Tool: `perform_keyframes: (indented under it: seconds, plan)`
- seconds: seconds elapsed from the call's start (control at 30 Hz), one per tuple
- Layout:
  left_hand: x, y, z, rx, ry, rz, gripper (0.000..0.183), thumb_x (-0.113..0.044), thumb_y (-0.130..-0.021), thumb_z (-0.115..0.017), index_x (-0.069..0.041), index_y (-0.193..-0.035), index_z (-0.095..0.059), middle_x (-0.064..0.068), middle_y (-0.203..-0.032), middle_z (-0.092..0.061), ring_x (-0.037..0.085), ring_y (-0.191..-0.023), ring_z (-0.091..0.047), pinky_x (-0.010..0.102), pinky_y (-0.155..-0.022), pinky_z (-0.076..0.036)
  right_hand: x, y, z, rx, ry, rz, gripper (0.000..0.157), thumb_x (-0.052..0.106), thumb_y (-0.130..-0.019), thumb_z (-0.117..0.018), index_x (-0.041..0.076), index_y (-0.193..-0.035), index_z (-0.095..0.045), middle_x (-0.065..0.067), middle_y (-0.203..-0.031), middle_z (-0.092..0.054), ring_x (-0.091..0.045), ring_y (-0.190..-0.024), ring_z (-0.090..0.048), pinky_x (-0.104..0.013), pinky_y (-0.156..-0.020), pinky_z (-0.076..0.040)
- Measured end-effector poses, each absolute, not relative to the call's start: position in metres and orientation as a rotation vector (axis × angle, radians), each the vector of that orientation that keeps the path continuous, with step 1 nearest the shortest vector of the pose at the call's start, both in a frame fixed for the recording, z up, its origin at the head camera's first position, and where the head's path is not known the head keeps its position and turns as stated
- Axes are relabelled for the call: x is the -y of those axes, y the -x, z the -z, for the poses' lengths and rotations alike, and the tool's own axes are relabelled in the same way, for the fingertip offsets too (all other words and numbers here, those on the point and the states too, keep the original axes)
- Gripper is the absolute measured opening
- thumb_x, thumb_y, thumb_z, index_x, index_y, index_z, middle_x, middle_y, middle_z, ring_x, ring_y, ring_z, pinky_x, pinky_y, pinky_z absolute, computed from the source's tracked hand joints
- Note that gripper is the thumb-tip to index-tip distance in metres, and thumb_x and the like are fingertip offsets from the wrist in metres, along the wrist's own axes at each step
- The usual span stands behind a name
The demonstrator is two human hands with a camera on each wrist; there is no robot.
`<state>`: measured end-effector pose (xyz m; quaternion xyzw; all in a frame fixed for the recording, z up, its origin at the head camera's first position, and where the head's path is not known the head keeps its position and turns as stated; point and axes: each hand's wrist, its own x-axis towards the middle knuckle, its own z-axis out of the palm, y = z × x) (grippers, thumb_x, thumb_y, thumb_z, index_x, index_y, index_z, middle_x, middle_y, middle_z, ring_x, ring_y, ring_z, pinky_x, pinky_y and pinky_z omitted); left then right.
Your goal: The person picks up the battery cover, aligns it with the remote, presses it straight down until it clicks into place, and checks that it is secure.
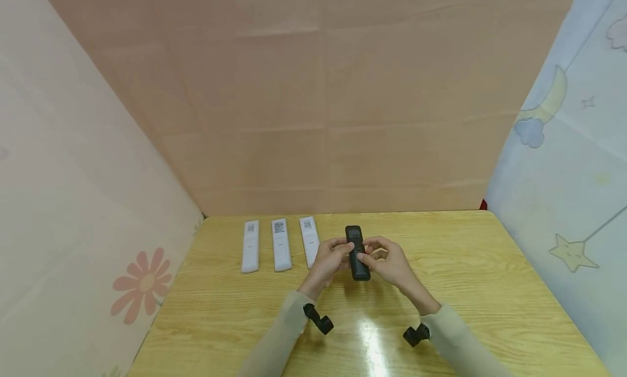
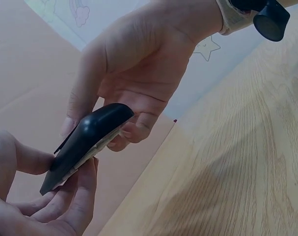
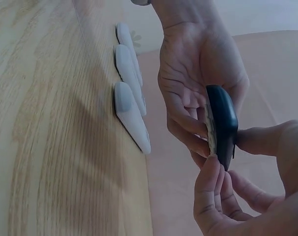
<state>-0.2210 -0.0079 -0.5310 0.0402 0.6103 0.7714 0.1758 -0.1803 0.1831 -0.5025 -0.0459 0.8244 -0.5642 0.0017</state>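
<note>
Both hands hold a black remote control (image 1: 358, 260) above the table, its back with a printed label facing up and its button side down. My left hand (image 1: 327, 264) grips its left edge, thumb on the back and fingers beneath. From the right, my right hand (image 1: 390, 263) holds it too, its thumb on the back near the middle. In the left wrist view, a thin black flap, apparently the battery cover (image 2: 63, 142), stands slightly away from the back of the remote. What lies under the flap cannot be seen.
Three white remote controls lie face down in a row at the left: a left one (image 1: 250, 247), a middle one (image 1: 281, 246) and a right one (image 1: 309, 238), partly behind my left hand. Cloth walls enclose the wooden table (image 1: 196, 322) at the back and sides.
</note>
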Motion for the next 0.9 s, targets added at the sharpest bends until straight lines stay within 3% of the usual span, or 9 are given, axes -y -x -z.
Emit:
perform_keyframes:
  seconds: [0.27, 0.43, 0.67, 0.9]
  plan:
    - [0.0067, 0.2235, 0.532, -1.726, -0.117, -2.192, 0.047, -0.022, -0.105, -0.069, 0.005, -0.143, -0.059, 0.02, -0.126, -0.075, 0.03, -0.101, -0.079, 0.047, -0.094, -0.064, -0.1836, 0.1796, 0.5034, -2.514, 0.079, 1.804, 0.047, 0.019, -0.1, -0.077, -0.001, -0.139, -0.061, -0.017, -0.112, -0.061, -0.023, -0.086, -0.071, -0.042, -0.073, -0.064]
    - [0.0061, 0.2237, 0.5316, -1.732, -0.119, -2.198, 0.046, -0.022, -0.105, -0.07, 0.004, -0.142, -0.06, 0.02, -0.125, -0.075, 0.03, -0.1, -0.079, 0.047, -0.092, -0.065, -0.1837, 0.1791, 0.5038, -2.447, 0.041, 1.829, 0.048, 0.022, -0.103, -0.074, -0.002, -0.141, -0.059, -0.02, -0.114, -0.064, -0.025, -0.088, -0.074, -0.039, -0.075, -0.064]
    - [0.0056, 0.2252, 0.531, -1.741, -0.114, -2.198, 0.047, -0.023, -0.104, -0.071, 0.003, -0.141, -0.061, 0.019, -0.126, -0.075, 0.031, -0.1, -0.08, 0.046, -0.091, -0.065, -0.1849, 0.1804, 0.5038, -2.32, 0.04, 1.891, 0.048, 0.021, -0.105, -0.07, -0.009, -0.141, -0.056, -0.02, -0.112, -0.064, -0.033, -0.078, -0.076, -0.056, -0.076, -0.066]
    - [0.0071, 0.2283, 0.5307, -1.734, -0.121, -2.191, 0.045, -0.024, -0.104, -0.072, 0.0, -0.141, -0.062, 0.017, -0.126, -0.075, 0.028, -0.098, -0.079, 0.043, -0.09, -0.066, -0.1869, 0.1836, 0.5013, -2.297, 0.045, 1.9, 0.048, 0.02, -0.105, -0.071, -0.01, -0.139, -0.057, -0.019, -0.112, -0.063, -0.029, -0.081, -0.074, -0.051, -0.072, -0.067]
